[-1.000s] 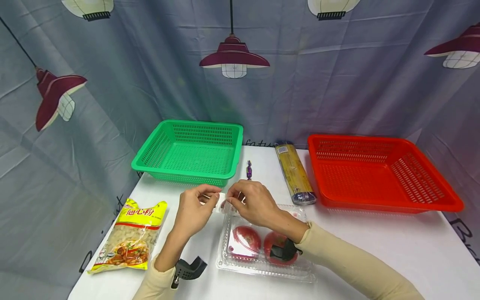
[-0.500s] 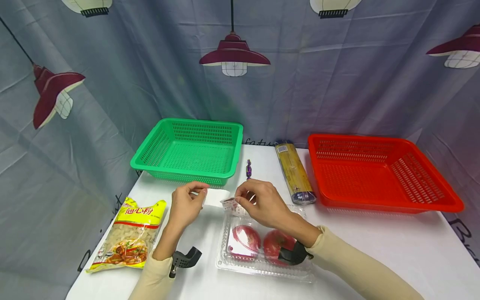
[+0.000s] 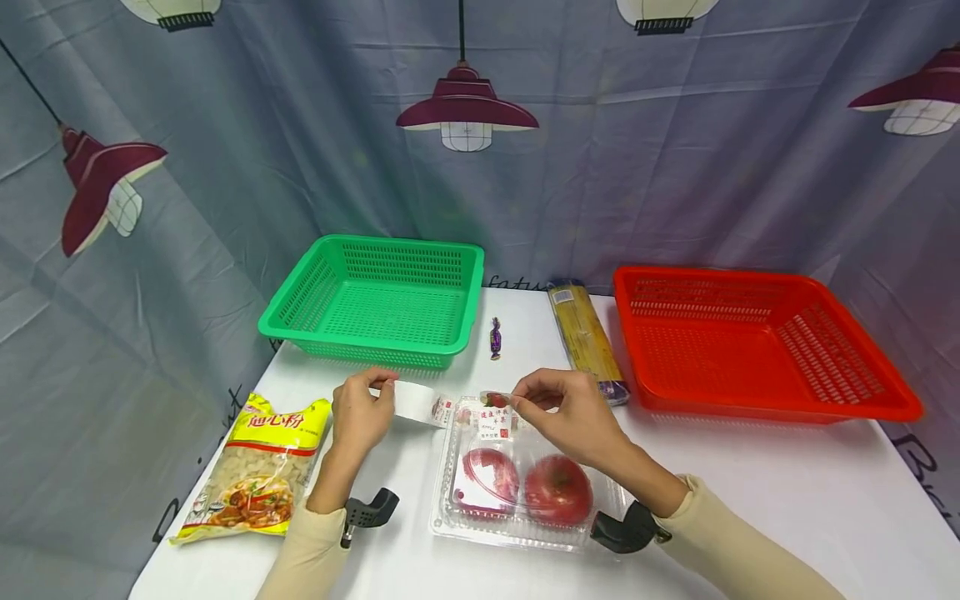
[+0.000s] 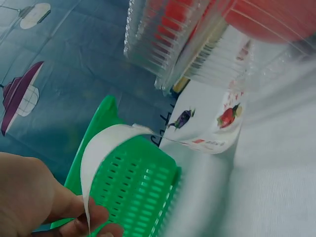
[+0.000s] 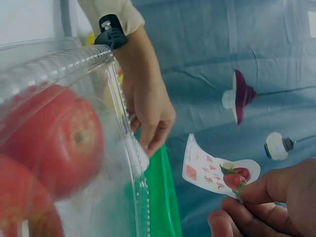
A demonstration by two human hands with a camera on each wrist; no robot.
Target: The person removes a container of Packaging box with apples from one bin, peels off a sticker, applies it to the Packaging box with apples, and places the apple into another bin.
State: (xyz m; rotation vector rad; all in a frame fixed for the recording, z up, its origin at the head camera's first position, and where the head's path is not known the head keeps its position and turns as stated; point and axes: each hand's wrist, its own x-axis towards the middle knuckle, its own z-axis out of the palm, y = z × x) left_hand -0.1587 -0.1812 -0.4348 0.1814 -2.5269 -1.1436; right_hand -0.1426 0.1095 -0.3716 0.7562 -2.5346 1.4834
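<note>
My left hand (image 3: 363, 414) pinches one end of a white strip of label stickers (image 3: 414, 402), which curves away to the right with printed labels on its far end. Between the thumb and fingers of my right hand (image 3: 576, 421) is a loose sticker (image 5: 203, 169) printed with fruit and red characters. In the head view this sticker overlaps the back edge of a clear plastic clamshell box (image 3: 444, 518). Red apples (image 3: 558, 490) show through the box's lid. The strip's printed end lies beside the box's back left corner.
A green basket (image 3: 371, 346) stands at the back left, a red basket (image 3: 780, 407) at the back right. Between them lie a purple-wrapped candy (image 3: 496, 339) and a pack of dry noodles (image 3: 587, 337). A yellow pasta bag (image 3: 255, 475) lies at the left.
My hands have moved apart, the right one to the right with the sticker now off the strip. More of the strip shows by my left hand, which has shifted left.
</note>
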